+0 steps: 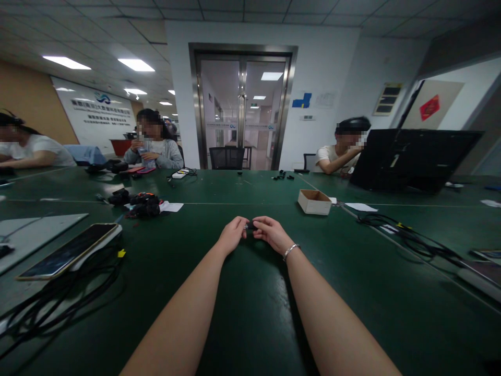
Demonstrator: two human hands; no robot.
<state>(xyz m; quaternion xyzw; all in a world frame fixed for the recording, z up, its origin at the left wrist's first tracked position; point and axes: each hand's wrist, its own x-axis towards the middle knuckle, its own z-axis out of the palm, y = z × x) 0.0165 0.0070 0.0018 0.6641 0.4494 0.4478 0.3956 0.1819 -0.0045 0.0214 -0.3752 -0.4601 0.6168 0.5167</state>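
Both my arms stretch out over the dark green table (250,313). My left hand (233,233) and my right hand (270,233) meet at the middle, fingers curled, pinching a small dark part (250,226) between them. What the part is I cannot make out. A silver bracelet (290,251) sits on my right wrist. A small open cardboard box (314,201) stands beyond my right hand.
A phone (68,251) on a white base and black cables (58,292) lie at the left. Black gear (141,204) sits left of centre, more cables (410,237) at the right, a black laptop (410,156) behind. Three people sit at the far side.
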